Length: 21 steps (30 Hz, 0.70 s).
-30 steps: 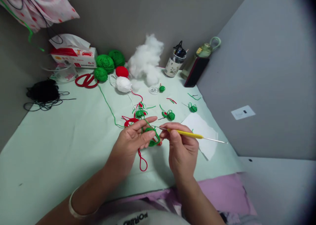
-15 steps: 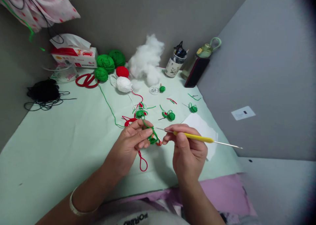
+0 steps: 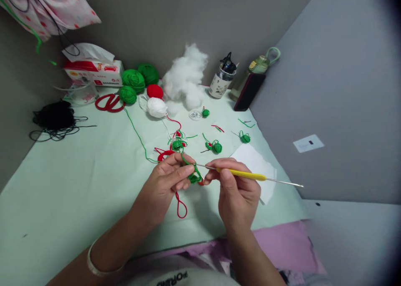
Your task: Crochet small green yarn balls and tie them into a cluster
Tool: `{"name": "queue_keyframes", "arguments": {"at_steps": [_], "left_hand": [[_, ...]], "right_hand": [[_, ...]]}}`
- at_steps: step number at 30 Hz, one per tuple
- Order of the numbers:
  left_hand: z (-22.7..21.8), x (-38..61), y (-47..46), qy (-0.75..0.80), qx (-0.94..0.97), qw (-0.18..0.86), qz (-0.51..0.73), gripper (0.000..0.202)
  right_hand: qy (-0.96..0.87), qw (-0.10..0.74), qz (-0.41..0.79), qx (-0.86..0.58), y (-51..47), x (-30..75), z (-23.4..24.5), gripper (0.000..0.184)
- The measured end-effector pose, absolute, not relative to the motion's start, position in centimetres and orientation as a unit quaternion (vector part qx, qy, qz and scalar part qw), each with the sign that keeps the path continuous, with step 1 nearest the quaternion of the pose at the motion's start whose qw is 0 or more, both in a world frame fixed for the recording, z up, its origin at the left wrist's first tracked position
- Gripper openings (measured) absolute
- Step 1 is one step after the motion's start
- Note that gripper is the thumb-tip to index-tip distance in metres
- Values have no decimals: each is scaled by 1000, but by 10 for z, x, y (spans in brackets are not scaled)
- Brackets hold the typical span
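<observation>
Just between both hands point(image 3: 200, 185), green crochet piece point(image 3: 194, 177), yellow hook point(image 3: 247, 175) touching.

The table point(image 3: 78, 181) has a pale green cloth. At the back lie three green yarn balls point(image 3: 134, 80), a red ball point(image 3: 154, 90), a white ball point(image 3: 156, 107), white fluff point(image 3: 185, 79), red scissors point(image 3: 109, 102) and a tissue box point(image 3: 94, 72). Black yarn point(image 3: 54, 116) lies at the left edge. White paper point(image 3: 255, 164) lies on the right.

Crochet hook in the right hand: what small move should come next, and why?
Probably slide the tip on into the green piece. The right hand grips the hook by its yellow handle, its metal tip lies at the upper edge of that piece, and the left hand pinches it steady.
</observation>
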<state>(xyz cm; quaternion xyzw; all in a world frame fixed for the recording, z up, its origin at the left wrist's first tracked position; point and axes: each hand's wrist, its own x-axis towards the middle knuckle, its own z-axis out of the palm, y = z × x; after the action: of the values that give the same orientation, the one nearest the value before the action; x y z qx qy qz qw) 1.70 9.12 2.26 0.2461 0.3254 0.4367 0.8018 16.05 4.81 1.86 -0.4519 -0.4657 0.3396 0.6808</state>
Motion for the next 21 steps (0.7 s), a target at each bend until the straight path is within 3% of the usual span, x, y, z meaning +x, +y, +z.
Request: {"name": "queue_keyframes", "arguments": {"at_steps": [10,21], "left_hand": [[21,16,90,340,273,780,449,8],[15,21,83,390,350,694,494,9]], "right_hand": [[-488,676,317,-452,47,160,20,19],[-675,573,73,-459,42,161,18,31]]}}
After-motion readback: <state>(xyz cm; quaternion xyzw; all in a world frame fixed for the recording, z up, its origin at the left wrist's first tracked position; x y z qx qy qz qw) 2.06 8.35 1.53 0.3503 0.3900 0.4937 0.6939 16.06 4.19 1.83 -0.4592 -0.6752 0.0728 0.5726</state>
